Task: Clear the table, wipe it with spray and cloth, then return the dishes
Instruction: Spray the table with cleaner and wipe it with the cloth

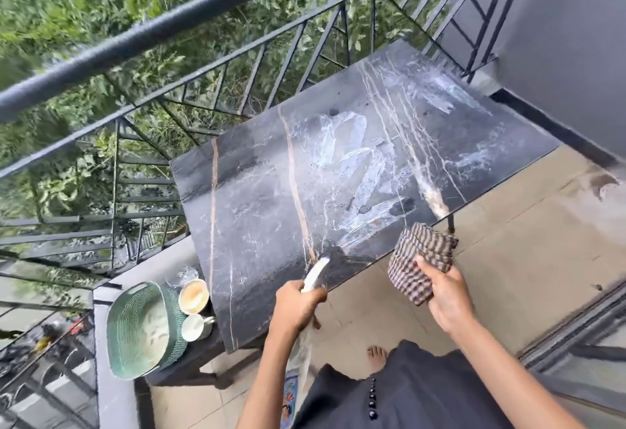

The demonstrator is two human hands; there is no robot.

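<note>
A black marble-patterned table (271, 198) stands against the balcony railing, its top streaked with white wet smears. My left hand (296, 303) grips a spray bottle (315, 274) by the neck, its white nozzle pointing at the table's near edge; the bottle's clear body hangs below my fist. My right hand (447, 296) holds a folded checked brown cloth (420, 259) just off the table's near right corner, above the floor. A green woven basket (142, 327), a bowl (193, 296) and a white cup (196, 327) sit on a low dark stool left of the table.
A dark metal railing (169, 25) runs behind and to the left of the table, with foliage beyond. A grey wall (559, 39) closes the right side. Beige floor tiles (508, 259) lie under the cloth. My bare foot (376, 357) shows below.
</note>
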